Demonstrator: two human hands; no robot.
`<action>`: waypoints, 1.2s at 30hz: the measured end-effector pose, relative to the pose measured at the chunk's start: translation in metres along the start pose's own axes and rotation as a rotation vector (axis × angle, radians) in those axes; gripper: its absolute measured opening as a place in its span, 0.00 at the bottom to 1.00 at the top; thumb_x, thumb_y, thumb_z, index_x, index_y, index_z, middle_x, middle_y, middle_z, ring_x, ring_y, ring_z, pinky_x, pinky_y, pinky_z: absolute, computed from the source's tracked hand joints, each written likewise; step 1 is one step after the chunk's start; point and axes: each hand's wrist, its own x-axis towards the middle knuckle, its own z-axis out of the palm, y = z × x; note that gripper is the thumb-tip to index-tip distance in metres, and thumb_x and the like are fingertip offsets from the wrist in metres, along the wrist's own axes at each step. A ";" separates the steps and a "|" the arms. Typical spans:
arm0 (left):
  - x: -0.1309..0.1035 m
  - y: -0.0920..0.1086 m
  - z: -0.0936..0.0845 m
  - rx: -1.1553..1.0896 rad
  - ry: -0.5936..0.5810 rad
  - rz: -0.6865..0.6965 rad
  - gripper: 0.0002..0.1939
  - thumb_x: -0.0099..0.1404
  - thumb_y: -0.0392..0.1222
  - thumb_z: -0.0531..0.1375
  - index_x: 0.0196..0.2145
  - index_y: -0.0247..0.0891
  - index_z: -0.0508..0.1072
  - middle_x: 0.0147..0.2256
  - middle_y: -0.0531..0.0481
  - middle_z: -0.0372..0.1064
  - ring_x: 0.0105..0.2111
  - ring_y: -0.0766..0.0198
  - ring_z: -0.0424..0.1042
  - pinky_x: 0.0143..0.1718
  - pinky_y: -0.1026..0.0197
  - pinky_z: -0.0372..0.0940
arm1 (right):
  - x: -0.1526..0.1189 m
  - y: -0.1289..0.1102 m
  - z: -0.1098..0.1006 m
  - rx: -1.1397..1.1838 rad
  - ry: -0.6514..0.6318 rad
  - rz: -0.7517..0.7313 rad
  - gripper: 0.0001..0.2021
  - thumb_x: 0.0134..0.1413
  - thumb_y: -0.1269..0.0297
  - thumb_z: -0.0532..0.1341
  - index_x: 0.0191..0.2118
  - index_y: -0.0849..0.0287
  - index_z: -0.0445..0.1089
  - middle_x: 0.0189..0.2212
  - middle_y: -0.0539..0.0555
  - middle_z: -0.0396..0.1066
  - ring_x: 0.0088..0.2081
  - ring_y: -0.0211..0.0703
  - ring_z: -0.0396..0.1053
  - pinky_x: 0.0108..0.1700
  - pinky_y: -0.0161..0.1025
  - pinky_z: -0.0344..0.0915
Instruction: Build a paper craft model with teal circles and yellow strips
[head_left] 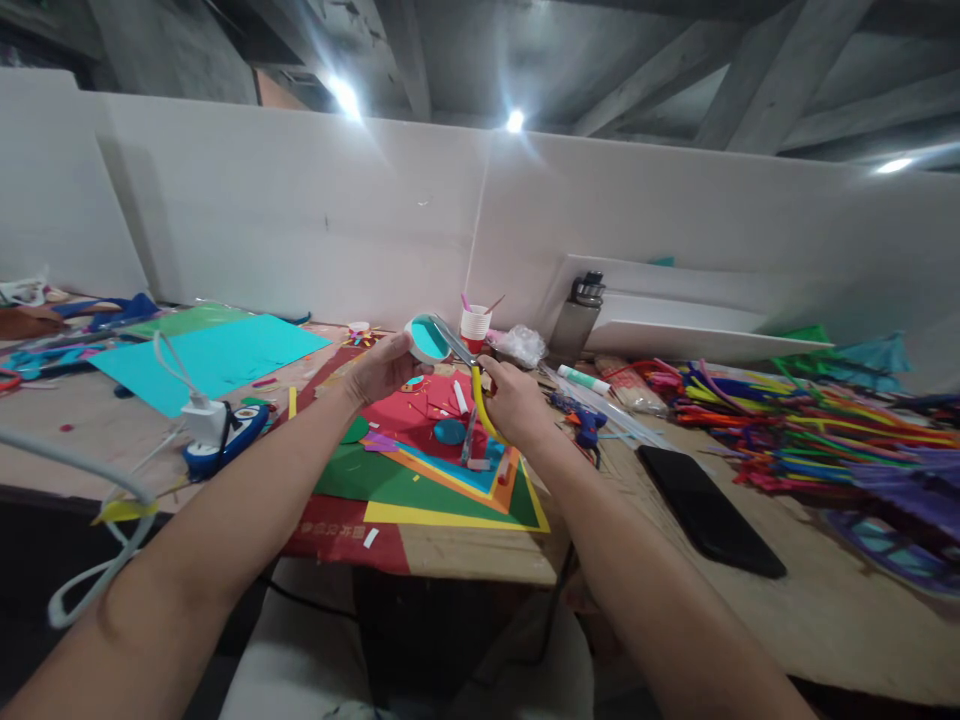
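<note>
In my left hand (386,370) is a small white round piece with a teal face (429,339), perhaps a paper cup; its full shape is partly hidden. Scissors with yellow handles (486,410) are gripped in my right hand (514,402). Their metal blades reach to the right edge of the round piece; whether they cut into it I cannot tell. Beneath both hands lie stacked sheets of coloured paper, with a red sheet (395,408) on top and a green sheet (341,482) under it. A dark teal disc (450,431) rests on the stack.
White paper cups (475,323) stand behind my hands, beside a grey bottle (576,322). On the right lie a black phone (709,510), a blue glue gun (587,422) and many pipe cleaners (810,425). To the left are a turquoise sheet (202,360) and a corded power strip (225,445).
</note>
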 end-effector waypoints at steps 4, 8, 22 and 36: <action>0.000 0.001 -0.004 -0.022 -0.011 -0.007 0.28 0.52 0.60 0.67 0.42 0.36 0.76 0.39 0.40 0.77 0.41 0.54 0.77 0.31 0.64 0.71 | 0.000 0.000 -0.001 -0.025 -0.002 -0.008 0.24 0.52 0.70 0.56 0.57 0.59 0.67 0.42 0.61 0.75 0.38 0.50 0.71 0.37 0.39 0.60; 0.001 0.002 -0.003 -0.081 -0.001 -0.033 0.25 0.61 0.59 0.60 0.44 0.33 0.74 0.39 0.40 0.77 0.40 0.55 0.78 0.31 0.64 0.70 | 0.001 0.000 -0.002 -0.025 -0.003 -0.038 0.23 0.53 0.71 0.55 0.56 0.60 0.68 0.41 0.60 0.76 0.39 0.48 0.71 0.38 0.38 0.61; -0.001 0.001 0.005 -0.119 0.025 -0.098 0.28 0.66 0.61 0.52 0.45 0.31 0.73 0.34 0.39 0.77 0.32 0.56 0.78 0.27 0.62 0.69 | 0.000 -0.003 -0.002 -0.066 -0.039 0.026 0.24 0.56 0.67 0.56 0.59 0.58 0.64 0.44 0.60 0.72 0.37 0.48 0.69 0.35 0.38 0.59; 0.002 0.014 0.009 -0.103 0.103 -0.147 0.36 0.67 0.67 0.42 0.40 0.31 0.73 0.30 0.41 0.76 0.25 0.60 0.76 0.20 0.64 0.66 | -0.001 -0.002 -0.001 -0.002 -0.024 -0.062 0.22 0.55 0.70 0.56 0.56 0.57 0.68 0.44 0.58 0.76 0.43 0.49 0.72 0.41 0.38 0.62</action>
